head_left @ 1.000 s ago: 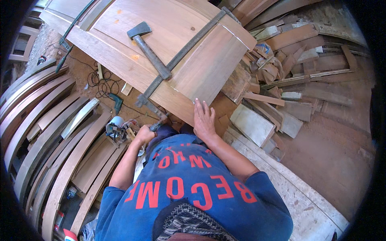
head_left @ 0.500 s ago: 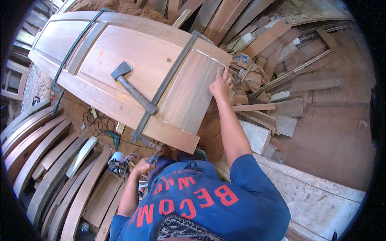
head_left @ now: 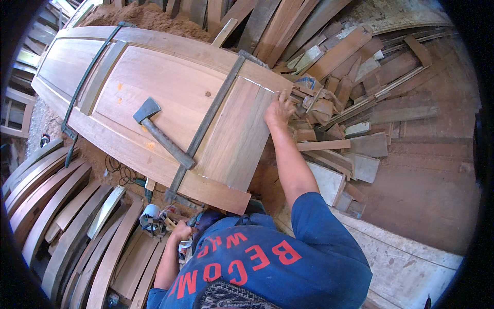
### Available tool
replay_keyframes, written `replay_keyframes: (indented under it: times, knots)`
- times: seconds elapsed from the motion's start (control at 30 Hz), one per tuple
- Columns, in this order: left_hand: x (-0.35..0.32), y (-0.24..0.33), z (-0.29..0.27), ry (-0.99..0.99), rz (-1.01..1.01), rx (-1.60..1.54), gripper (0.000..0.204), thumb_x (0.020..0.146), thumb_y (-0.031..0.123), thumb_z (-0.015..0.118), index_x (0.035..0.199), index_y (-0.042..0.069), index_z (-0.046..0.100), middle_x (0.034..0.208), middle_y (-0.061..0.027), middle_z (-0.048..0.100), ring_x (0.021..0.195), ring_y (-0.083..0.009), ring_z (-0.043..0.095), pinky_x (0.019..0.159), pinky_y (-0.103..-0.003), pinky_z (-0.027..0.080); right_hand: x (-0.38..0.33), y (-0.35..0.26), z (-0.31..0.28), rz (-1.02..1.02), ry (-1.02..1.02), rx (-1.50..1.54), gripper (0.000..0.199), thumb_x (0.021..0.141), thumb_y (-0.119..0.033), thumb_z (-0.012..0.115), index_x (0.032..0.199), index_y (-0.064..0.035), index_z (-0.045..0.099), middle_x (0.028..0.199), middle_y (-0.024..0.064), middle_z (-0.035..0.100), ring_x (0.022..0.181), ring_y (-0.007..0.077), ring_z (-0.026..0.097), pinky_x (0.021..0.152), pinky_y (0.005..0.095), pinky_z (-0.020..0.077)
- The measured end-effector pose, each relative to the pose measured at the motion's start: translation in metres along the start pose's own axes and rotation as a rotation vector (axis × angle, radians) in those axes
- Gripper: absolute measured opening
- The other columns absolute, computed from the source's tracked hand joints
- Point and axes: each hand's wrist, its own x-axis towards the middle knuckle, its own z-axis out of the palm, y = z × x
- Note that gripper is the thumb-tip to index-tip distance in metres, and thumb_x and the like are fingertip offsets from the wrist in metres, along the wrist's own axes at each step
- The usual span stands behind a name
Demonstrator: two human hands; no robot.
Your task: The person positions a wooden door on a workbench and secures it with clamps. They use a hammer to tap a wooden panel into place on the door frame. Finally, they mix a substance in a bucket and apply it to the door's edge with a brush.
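Wooden panel (head_left: 170, 98) running upper-left to lower-right — right hand (head_left: 278, 109) flat on its near-right edge, fingers spread; left hand (head_left: 181, 229) closed on something unclear.

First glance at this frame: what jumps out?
The big curved wooden panel fills the upper left, clamped by two dark metal bar clamps, with an axe lying on its face. The right hand rests on the panel's right edge, next to a heap of offcut boards. The left hand is low at the panel's near end, by a tool too hidden to name; bent wooden strips are stacked lower left.
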Motion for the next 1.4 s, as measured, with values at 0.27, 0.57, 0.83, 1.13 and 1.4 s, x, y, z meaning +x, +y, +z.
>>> replay_keyframes:
  times: [0.27, 0.57, 0.83, 1.13, 1.4]
  knots:
    - [0.018, -0.016, 0.001, -0.023, 0.065, 0.064, 0.049, 0.066, 0.023, 0.075, 0.111, 0.006, 0.073, 0.084, -0.0076, 0.071, 0.074, -0.0186, 0.065, 0.068, -0.032, 0.051, 0.005, -0.015, 0.004, -0.062, 0.015, 0.058, 0.065, 0.091, -0.008, 0.054, 0.153, -0.0062, 0.034, 0.165, 0.0091, 0.017, 0.15, 0.0352, 0.019, 0.114, 0.0654, 0.0221]
    - [0.006, -0.003, 0.0, 0.009, 0.031, 0.01, 0.048, 0.065, 0.023, 0.075, 0.11, 0.005, 0.073, 0.087, -0.0083, 0.071, 0.078, -0.0199, 0.065, 0.074, -0.033, 0.051, 0.012, -0.048, 0.008, -0.133, 0.042, 0.033, 0.07, 0.088, -0.007, 0.059, 0.154, -0.0112, 0.036, 0.165, 0.008, 0.016, 0.15, 0.0353, 0.019, 0.115, 0.0665, 0.0204]
    - [-0.001, 0.004, -0.002, -0.02, 0.012, -0.038, 0.045, 0.065, 0.025, 0.076, 0.103, 0.002, 0.072, 0.088, -0.009, 0.071, 0.08, -0.0208, 0.065, 0.076, -0.034, 0.051, 0.019, -0.065, 0.007, -0.205, 0.047, 0.002, 0.061, 0.095, -0.016, 0.052, 0.154, -0.0119, 0.035, 0.164, 0.0103, 0.02, 0.149, 0.037, 0.021, 0.111, 0.0681, 0.022]
    - [-0.003, 0.01, -0.005, -0.024, 0.0, 0.009, 0.042, 0.066, 0.026, 0.077, 0.1, 0.002, 0.072, 0.084, -0.0075, 0.07, 0.073, -0.0212, 0.064, 0.07, -0.035, 0.052, 0.025, -0.074, 0.007, -0.244, 0.014, 0.019, 0.06, 0.096, -0.012, 0.05, 0.154, -0.0183, 0.036, 0.165, 0.0082, 0.018, 0.15, 0.0357, 0.019, 0.112, 0.0691, 0.0227]
    - [0.002, -0.001, -0.002, 0.013, 0.03, 0.021, 0.047, 0.067, 0.024, 0.077, 0.11, 0.007, 0.073, 0.087, -0.0079, 0.071, 0.073, -0.0199, 0.065, 0.068, -0.034, 0.052, 0.028, -0.085, 0.006, -0.289, -0.038, 0.101, 0.061, 0.093, -0.01, 0.053, 0.151, -0.0226, 0.041, 0.165, 0.0077, 0.017, 0.15, 0.0387, 0.017, 0.111, 0.074, 0.0216]
